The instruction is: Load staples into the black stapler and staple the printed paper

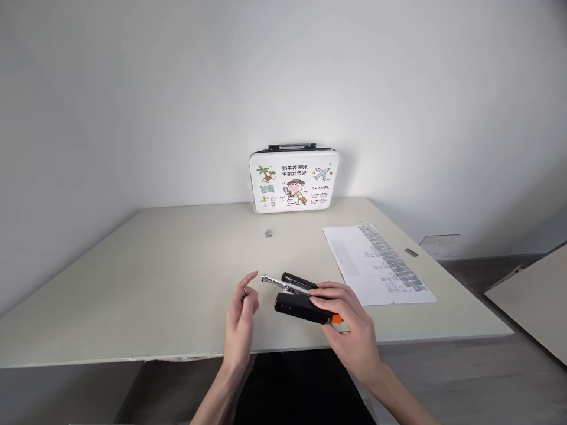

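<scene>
My right hand (349,324) grips a black stapler (301,308) by its rear end, near an orange part (336,319). The stapler is spread open, and its silver metal rail (277,281) sticks out to the left between the two black halves. Just left of the rail's tip is my left hand (241,313), with the index finger stretched out and the other fingers partly curled. It appears to hold nothing, and a gap separates it from the stapler.
Against the wall stands a white case (295,180) with cartoon prints and a black handle. A printed paper sheet (354,260) lies on the table (155,283) to the right. Small grey staple strips lie at the back (268,233) and near the right edge (411,252).
</scene>
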